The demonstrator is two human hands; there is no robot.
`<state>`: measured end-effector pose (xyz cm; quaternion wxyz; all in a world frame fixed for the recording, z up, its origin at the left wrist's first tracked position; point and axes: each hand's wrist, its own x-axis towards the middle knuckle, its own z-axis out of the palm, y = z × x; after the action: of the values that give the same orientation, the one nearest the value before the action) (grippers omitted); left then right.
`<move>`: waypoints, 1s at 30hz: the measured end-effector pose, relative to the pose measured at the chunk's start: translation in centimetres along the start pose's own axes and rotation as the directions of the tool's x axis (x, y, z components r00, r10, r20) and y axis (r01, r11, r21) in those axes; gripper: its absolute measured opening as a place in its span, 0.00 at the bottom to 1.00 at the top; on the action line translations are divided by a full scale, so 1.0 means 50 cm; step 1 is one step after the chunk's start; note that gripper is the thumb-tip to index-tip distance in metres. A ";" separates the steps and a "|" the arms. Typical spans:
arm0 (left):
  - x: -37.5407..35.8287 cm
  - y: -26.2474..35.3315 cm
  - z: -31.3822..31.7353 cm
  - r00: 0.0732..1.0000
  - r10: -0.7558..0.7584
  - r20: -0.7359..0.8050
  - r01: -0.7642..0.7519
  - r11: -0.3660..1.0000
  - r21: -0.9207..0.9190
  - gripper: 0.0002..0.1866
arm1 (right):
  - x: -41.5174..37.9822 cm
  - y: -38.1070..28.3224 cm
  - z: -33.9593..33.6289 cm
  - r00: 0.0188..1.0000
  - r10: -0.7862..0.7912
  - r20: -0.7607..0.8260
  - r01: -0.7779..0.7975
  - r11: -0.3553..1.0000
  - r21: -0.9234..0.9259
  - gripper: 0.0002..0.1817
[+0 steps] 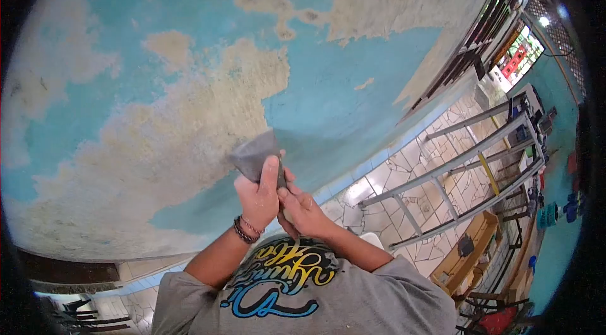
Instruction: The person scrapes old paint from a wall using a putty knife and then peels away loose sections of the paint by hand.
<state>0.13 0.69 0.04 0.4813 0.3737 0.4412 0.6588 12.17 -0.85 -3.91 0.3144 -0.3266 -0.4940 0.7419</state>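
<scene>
The person's hands are together, both clamped on a broad-bladed scraper [255,153]: the left hand [259,195], with bracelets [245,230] at its wrist, grips close to the blade, and the right hand [304,211] grips the handle lower down. The blade is at the wall [341,92], where turquoise paint meets a patchy beige area. To the right, a metal ladder [448,199] lies near a long open wooden box [468,253].

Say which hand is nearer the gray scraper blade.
Left. The left hand is up against the scraper blade; the right hand is farther back, nearer the shirt.
</scene>
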 end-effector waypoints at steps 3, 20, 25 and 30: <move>-0.012 -0.010 0.001 0.998 0.061 -0.010 -0.061 0.998 0.032 0.16 | -0.004 -0.006 -0.003 1.000 -0.011 0.010 0.012 0.999 -0.030 0.19; -0.008 0.018 0.022 0.999 0.008 -0.037 -0.009 1.000 -0.028 0.16 | -0.011 -0.047 0.003 1.000 -0.014 -0.019 0.012 0.997 -0.080 0.24; -0.006 0.033 0.021 0.998 -0.056 -0.028 0.055 0.998 -0.032 0.16 | -0.001 -0.023 -0.002 0.998 -0.061 -0.009 0.060 0.994 -0.094 0.24; -0.005 0.029 0.024 0.997 0.078 -0.017 -0.077 0.997 0.018 0.17 | -0.015 -0.065 0.016 0.999 -0.019 -0.047 0.020 1.000 0.014 0.24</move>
<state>0.85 0.51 1.78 0.4482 0.3890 0.4364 0.6763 12.43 -0.85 -0.47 0.3354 -0.3369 -0.4843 0.7345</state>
